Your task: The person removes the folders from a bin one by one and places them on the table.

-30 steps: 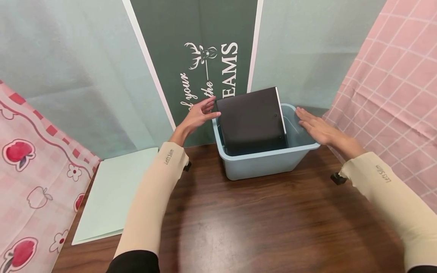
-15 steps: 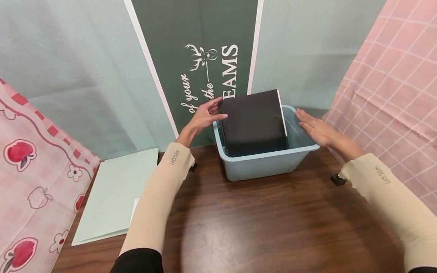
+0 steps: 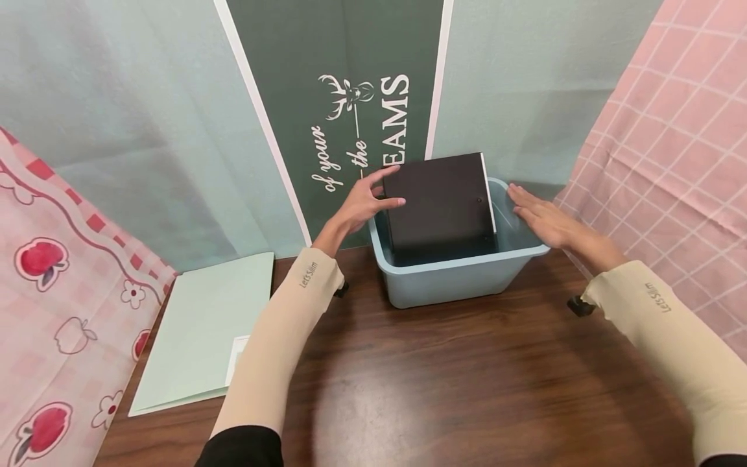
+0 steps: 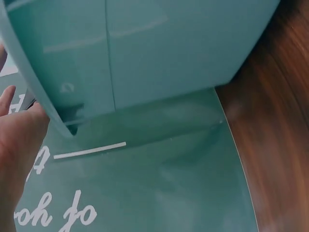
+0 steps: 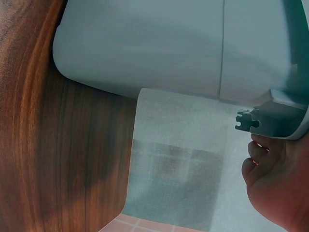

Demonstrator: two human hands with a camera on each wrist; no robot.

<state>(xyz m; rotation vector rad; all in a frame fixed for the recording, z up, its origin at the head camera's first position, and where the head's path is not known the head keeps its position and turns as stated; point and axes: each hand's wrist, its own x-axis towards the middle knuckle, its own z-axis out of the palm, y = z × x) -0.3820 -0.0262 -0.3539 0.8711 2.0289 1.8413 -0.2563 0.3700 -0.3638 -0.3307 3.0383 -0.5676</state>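
Note:
A pale blue plastic bin (image 3: 449, 285) stands on the table. In it leans a flat black folder (image 3: 434, 207) with a white right edge, its lower part hidden by the bin's front wall. My left hand (image 3: 360, 206) is at the folder's left edge, its thumb in front of the black face and the index finger by the top left corner. The other fingertips are partly hidden. My right hand (image 3: 545, 220) lies with extended fingers along the bin's right rim. In the right wrist view, fingers (image 5: 256, 166) show beneath the rim's end.
Pale green folders (image 3: 204, 324) lie at the table's left, with a white card (image 3: 236, 353) partly under my left forearm. Curtains (image 3: 502, 84) rise behind the bin. A pink checked cloth (image 3: 688, 130) hangs at the right and a fruit-patterned one (image 3: 52, 311) at the left.
My left hand has moved right, its thumb now farther over the folder's face. The folder has shifted slightly right. More of the white card shows. The right hand stays at the rim.

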